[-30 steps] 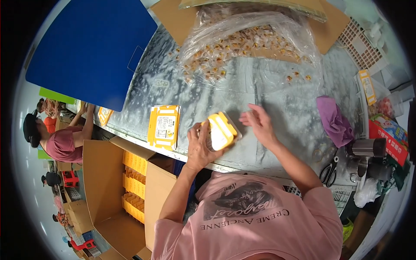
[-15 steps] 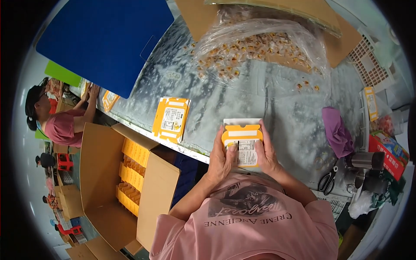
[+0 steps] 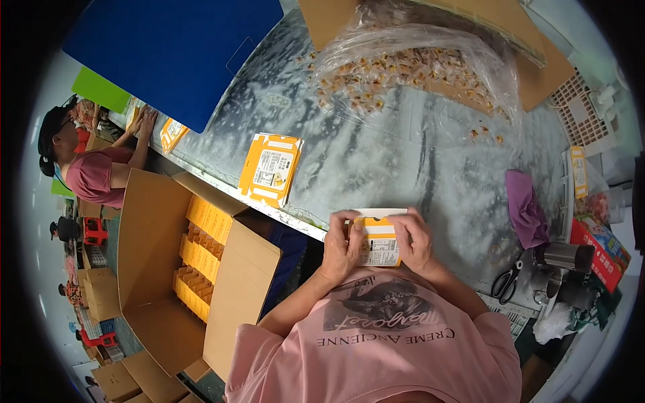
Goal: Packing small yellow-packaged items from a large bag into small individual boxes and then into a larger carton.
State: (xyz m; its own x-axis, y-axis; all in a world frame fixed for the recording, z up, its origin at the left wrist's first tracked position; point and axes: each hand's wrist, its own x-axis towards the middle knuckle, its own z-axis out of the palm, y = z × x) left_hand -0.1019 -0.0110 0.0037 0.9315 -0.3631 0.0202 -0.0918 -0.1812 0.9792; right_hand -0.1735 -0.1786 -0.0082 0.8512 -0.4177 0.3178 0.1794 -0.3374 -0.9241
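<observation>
A yellow and white carton (image 3: 381, 250) is held upright close to my body at the table's front edge. My left hand (image 3: 344, 247) grips its left side, with the fingers bent over the top end. On the right side my right hand (image 3: 414, 243) does the same, its thumb on the printed face. A white flap shows along the carton's top between my fingertips. To the left, a stack of flat yellow and white cartons (image 3: 272, 169) lies on the grey table (image 3: 356, 168).
An open cardboard box (image 3: 238, 285) with rows of yellow cartons (image 3: 201, 258) stands at lower left. Small wrapped pieces (image 3: 416, 70) spill from a plastic bag at the back. Scissors (image 3: 507, 282), a purple cloth (image 3: 526, 208) and a blue board (image 3: 175, 54) lie around. A co-worker (image 3: 94, 168) sits far left.
My fingers have moved from the carton's sides up over its top end, bending the flaps in. The carton has come slightly nearer to my body. The whole view has shifted a little.
</observation>
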